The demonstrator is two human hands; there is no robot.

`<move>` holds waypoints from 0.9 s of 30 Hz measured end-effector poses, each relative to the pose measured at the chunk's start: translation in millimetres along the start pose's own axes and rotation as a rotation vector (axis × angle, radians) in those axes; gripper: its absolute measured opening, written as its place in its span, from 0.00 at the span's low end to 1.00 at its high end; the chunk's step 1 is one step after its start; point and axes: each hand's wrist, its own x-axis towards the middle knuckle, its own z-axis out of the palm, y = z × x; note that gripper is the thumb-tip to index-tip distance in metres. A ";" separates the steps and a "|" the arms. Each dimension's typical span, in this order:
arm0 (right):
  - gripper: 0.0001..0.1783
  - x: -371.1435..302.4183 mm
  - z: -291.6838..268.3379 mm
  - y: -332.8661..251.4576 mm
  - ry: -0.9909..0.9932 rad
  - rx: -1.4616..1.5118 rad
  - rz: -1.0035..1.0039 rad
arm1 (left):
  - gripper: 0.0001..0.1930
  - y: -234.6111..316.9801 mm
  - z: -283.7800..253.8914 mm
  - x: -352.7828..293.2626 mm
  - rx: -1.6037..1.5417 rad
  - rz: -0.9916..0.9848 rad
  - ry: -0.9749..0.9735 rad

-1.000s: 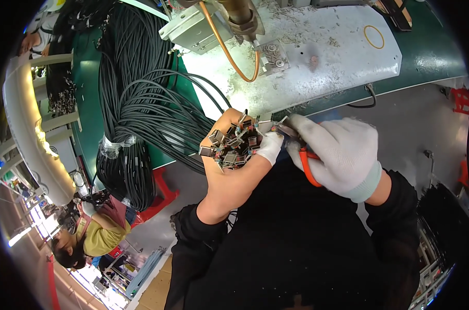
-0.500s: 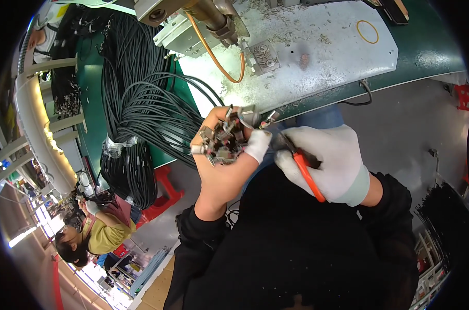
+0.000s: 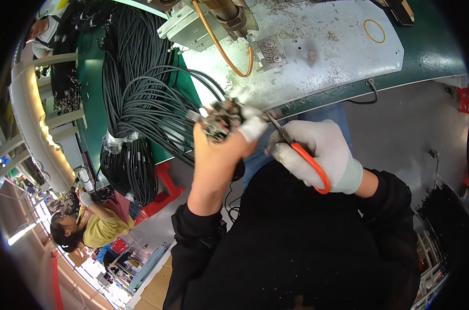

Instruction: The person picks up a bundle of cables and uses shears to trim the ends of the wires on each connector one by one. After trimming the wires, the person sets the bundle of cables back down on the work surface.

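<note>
In the middle of the view, my left hand point(image 3: 218, 147) is closed around a bunch of cable ends point(image 3: 221, 121) with small metal connectors. Motion blurs the bunch, so single connectors are hard to make out. The hand is mostly bare, with a white covering on the thumb. To its right, my right hand point(image 3: 322, 152), in a white glove, is wrapped round red-handled pliers point(image 3: 312, 168). Their slim dark jaws point up and left, close to the bunch; whether they touch a connector I cannot tell. Black cables point(image 3: 157, 95) trail leftward from the bunch.
Ahead stands a machine press point(image 3: 229, 20) over a pale metal plate point(image 3: 338, 57) strewn with small scraps. An orange tube hangs beside it. The cable pile rests on a green table point(image 3: 92, 116), above a red stool point(image 3: 164, 191). A co-worker in yellow point(image 3: 102, 230) sits at left.
My left hand and its bunch have moved slightly up and left. My right hand has turned the pliers, whose jaws now show more and reach up toward the bunch.
</note>
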 end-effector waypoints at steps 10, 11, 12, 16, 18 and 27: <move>0.15 60.7 -56.3 -18.1 0.177 0.010 0.089 | 0.04 20.3 -14.9 62.5 -0.379 -0.133 -0.081; 0.16 69.6 -60.6 -18.1 0.147 -0.046 0.049 | 0.05 20.6 -12.9 69.0 -0.324 -0.132 -0.094; 0.16 77.1 -62.1 -16.1 0.151 -0.037 0.049 | 0.05 19.6 -12.0 74.7 -0.267 -0.136 -0.108; 0.18 98.2 -59.9 -11.7 0.129 -0.065 -0.037 | 0.05 20.1 -11.3 84.7 -0.130 -0.124 -0.116; 0.18 101.5 -60.9 -18.8 0.110 -0.067 0.050 | 0.05 19.7 -10.8 87.7 -0.094 -0.116 -0.110; 0.17 106.2 -57.7 -12.2 0.090 0.019 0.054 | 0.06 15.7 -0.1 85.3 0.272 0.174 0.039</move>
